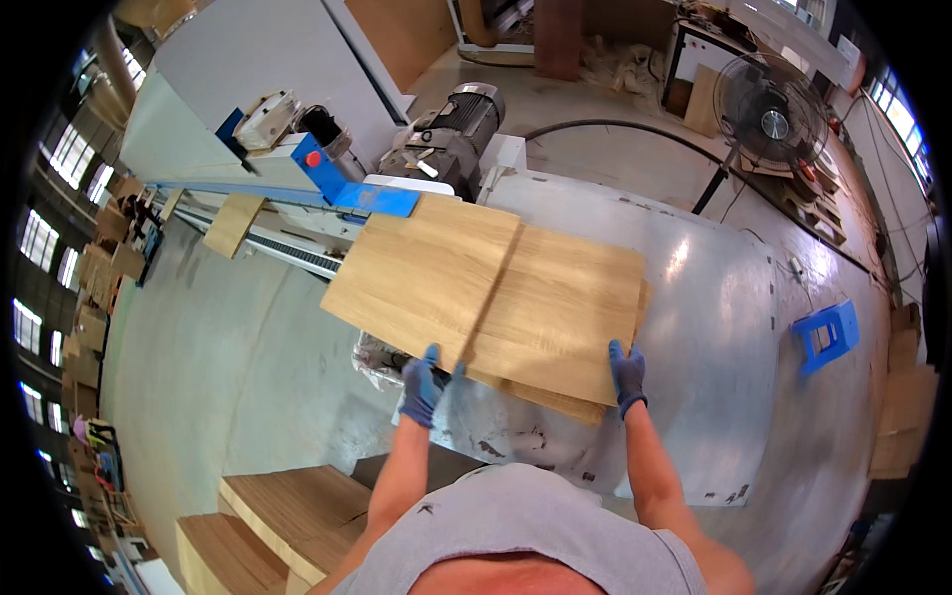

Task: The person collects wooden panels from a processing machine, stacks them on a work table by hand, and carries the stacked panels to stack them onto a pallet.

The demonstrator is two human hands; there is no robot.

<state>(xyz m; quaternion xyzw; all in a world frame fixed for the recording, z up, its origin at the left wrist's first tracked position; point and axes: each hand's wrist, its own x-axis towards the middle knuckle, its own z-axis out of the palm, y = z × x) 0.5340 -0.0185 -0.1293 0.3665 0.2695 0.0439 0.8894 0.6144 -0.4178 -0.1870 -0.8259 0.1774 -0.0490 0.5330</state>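
Note:
Two wood-grain boards lie edge to edge before me. The left board (424,268) reaches to the machine's blue guide, and the right board (567,305) rests over more boards, whose edges show beneath it. My left hand (420,389), in a blue-grey glove, is closed on the near edge of the left board, close to the seam; the fingers underneath are hidden. At the near right corner of the right board, my right hand (627,377), gloved alike, grips the edge. Under the boards is a grey metal table (709,327).
An edge-working machine (248,79) with a red button and a motor (461,124) stands at the far left. Another board (234,224) sits along its track. Stacked boards (297,511) are at my lower left. A fan (773,124) and blue stool (826,335) stand right.

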